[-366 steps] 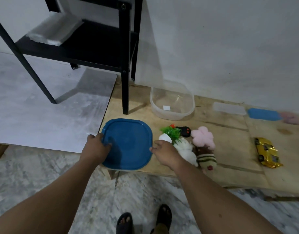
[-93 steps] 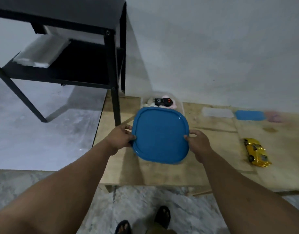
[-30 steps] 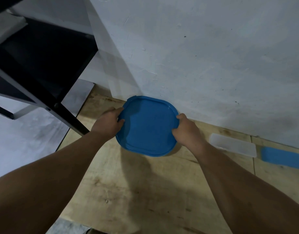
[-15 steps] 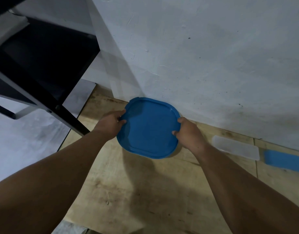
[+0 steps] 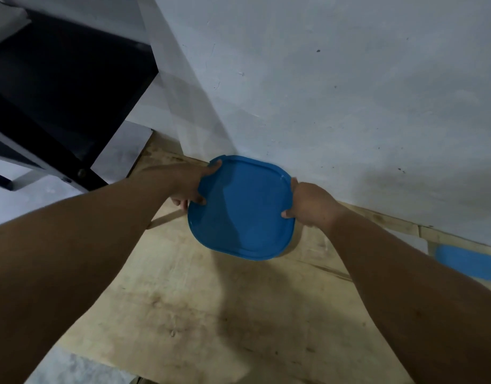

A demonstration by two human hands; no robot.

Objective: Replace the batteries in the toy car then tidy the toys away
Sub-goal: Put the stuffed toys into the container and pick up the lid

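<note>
My left hand [image 5: 187, 187] and right hand [image 5: 308, 202] clamp opposite edges of the blue lid [image 5: 240, 207], thumbs on top. It sits near the wall [image 5: 335, 92] over the wooden board [image 5: 183, 286]. Probably light, slightly flexible plastic; the rims give the surest hold. Glossy, rounded-square, with a raised border.

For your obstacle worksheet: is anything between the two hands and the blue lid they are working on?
Nothing visible. The left hand grips the blue lid at its left edge and the right hand at its right edge, fingers directly on the rim. What lies under the lid is hidden.
</note>
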